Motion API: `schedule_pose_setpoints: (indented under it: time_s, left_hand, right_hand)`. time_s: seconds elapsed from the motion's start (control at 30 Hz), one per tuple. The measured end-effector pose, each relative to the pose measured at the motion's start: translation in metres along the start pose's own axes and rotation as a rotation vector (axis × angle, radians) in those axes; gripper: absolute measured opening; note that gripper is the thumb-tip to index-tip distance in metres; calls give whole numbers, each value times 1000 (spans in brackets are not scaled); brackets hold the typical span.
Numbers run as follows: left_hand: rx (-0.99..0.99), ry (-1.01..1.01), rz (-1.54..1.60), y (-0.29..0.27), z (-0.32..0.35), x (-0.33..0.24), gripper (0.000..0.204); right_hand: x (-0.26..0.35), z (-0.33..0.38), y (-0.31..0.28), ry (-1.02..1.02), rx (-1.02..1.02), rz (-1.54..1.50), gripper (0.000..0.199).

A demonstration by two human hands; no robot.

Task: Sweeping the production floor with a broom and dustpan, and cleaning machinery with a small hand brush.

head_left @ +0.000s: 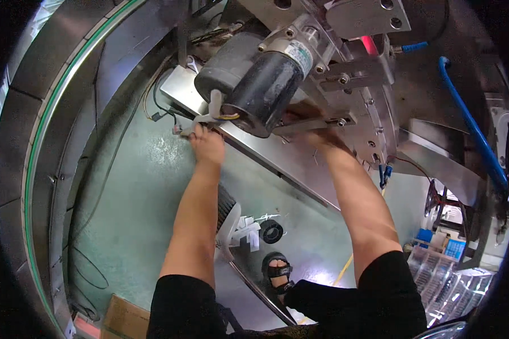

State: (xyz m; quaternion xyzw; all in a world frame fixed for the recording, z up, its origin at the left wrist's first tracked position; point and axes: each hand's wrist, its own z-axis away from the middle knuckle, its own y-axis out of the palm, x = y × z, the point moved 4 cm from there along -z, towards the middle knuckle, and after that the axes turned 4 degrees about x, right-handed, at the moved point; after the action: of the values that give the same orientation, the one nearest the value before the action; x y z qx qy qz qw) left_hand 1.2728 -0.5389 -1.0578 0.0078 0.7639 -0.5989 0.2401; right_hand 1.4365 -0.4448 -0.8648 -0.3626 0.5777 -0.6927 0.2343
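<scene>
Black sleeves up close; left hand (pixel 207 142) pinches a white plastic cable tie (pixel 214 110) beside the smooth black cylindrical motor (pixel 253 85). Right hand (pixel 316 135) hidden under steel bracket (pixel 322 121), can't tell its grip.

It was a factory floor or industrial workshop. A steel machine frame (pixel 300 164) carried a black electric motor (pixel 263 93) and bolted plates, with blue pneumatic hoses (pixel 469 124) and loose cables (pixel 158 107) around it. The floor (pixel 130 203) was green painted concrete, and a curved conveyor rail (pixel 39 130) ran alongside.

One head-worn fisheye looks steeply down, close over the motor (pixel 254 85), floor (pixel 136 192) far below
</scene>
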Motion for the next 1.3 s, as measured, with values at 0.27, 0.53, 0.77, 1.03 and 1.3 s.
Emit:
schedule_pose_setpoints:
  time_s: [0.27, 0.53, 0.77, 1.03, 1.3]
  left_hand:
    - [272, -103, 43, -7, 17, 2, 19]
    - [934, -21, 901, -115, 104, 51, 30]
    - [985, -355, 766, -166, 148, 108, 30]
    - [854, -591, 1115, -190, 217, 128, 39]
    - [676, -715, 1331, -213, 227, 108, 29]
  right_hand:
    - [-59, 55, 4, 478, -83, -180, 26]
    - [-3, 201, -50, 870, 125, -292, 30]
    - [-59, 135, 5, 681, -25, 232, 25]
    - [40, 274, -35, 742, 80, -55, 24]
    - [-53, 211, 8, 981, 283, 67, 30]
